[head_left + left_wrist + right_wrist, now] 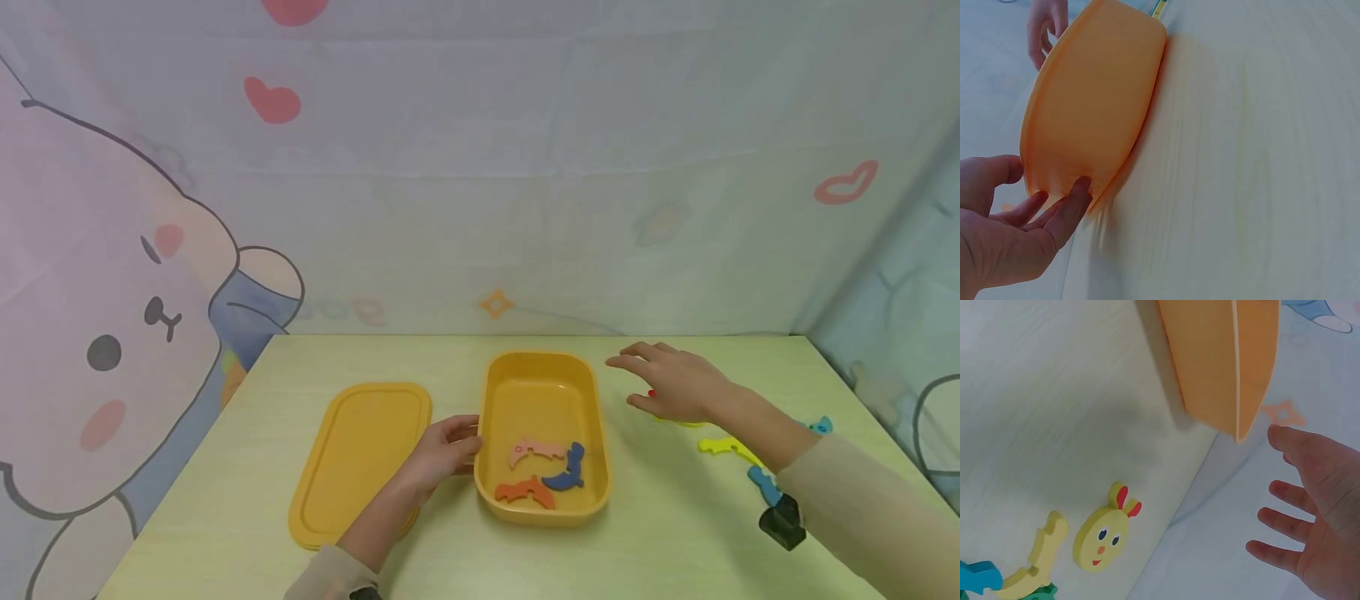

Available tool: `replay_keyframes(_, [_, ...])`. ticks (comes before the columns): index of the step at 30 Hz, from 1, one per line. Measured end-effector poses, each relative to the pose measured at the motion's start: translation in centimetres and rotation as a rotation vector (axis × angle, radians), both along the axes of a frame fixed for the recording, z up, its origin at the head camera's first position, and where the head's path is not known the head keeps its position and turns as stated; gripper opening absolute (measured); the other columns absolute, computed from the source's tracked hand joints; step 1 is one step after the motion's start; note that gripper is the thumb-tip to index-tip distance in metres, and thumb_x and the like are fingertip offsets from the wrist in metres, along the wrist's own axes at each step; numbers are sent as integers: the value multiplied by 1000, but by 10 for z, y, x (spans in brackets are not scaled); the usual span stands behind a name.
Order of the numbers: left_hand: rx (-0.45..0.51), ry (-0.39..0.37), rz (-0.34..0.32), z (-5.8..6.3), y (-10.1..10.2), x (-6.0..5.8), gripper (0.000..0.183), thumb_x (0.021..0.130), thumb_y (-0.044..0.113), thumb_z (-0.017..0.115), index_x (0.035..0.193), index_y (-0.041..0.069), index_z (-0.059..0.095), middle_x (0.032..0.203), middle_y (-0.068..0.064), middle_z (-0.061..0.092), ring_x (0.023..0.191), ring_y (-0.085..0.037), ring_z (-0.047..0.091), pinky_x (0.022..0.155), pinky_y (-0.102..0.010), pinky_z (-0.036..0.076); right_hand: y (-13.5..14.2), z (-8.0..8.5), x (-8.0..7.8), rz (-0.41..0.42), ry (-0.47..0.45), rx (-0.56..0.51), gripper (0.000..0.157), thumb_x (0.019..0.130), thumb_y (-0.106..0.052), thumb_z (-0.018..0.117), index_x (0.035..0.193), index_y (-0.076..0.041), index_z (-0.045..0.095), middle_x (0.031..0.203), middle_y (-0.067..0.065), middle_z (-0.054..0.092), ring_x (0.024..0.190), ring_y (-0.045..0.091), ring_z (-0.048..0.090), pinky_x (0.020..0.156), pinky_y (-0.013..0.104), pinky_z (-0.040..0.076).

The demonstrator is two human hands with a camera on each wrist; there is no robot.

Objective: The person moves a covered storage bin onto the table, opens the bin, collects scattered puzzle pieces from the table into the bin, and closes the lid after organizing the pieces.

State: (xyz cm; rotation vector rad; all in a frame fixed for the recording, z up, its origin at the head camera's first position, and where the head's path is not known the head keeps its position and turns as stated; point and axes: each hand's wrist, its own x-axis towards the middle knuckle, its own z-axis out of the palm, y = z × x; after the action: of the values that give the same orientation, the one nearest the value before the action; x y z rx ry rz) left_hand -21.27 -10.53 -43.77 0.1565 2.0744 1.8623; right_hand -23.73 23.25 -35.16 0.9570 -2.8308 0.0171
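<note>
A yellow plastic box (542, 515) holds pink (538, 450), blue (567, 472) and orange (527, 491) shaped pieces. My left hand (444, 454) rests against its left side. In the left wrist view the left fingertips (1082, 185) touch the outer wall, with the thumb by the rim. My right hand (678, 385) is in the air right of the box, its fingers apart and holding nothing. Below it lies a yellow rabbit-face piece (1105, 536) with red inner ears, mostly hidden by the hand in the head view.
A yellow lid (352, 462) lies flat left of the box, partly behind my left forearm. To the right lie a yellow curved piece (726, 447), a blue piece (763, 485) and a green piece (1043, 592), some partly covered by my right arm. A printed cloth hangs behind the table.
</note>
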Motion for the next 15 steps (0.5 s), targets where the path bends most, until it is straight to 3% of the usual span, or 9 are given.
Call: replay_keyframes(15, [-8,5,4,1,-1,1,46,92,12,51,134,-3,41,128,-23,50,104,-28,59,79,-36,54,36,-17,12,-70,-52,-16,50,79,-26,71,124,-12,55,113,11,57,91,28,56,64,37,53])
